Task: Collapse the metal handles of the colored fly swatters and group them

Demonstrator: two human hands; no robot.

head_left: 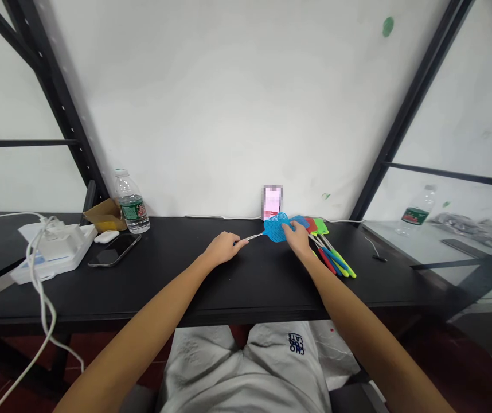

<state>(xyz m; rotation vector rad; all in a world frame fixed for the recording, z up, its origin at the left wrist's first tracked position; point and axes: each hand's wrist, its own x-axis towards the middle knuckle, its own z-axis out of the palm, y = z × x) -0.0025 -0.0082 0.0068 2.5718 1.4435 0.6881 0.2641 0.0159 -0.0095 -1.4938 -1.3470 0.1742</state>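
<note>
A blue fly swatter (276,228) with a mesh head and a thin metal shaft is held across the front of me, above the black table. My left hand (224,249) is closed round its handle, which the fingers mostly hide. At the other end, my right hand (297,237) pinches the right edge of the mesh head. Just beyond and beside my right hand lie several more fly swatters (334,257), with blue, red and green heads fanned out and red, blue and yellow-green handles pointing toward me.
A lit phone (272,201) leans against the wall. On the left stand a water bottle (131,202), an open cardboard box (106,215), a white case (106,236), a dark phone (115,250) and a power strip (59,252) with cables. Black metal posts (394,137) flank the table.
</note>
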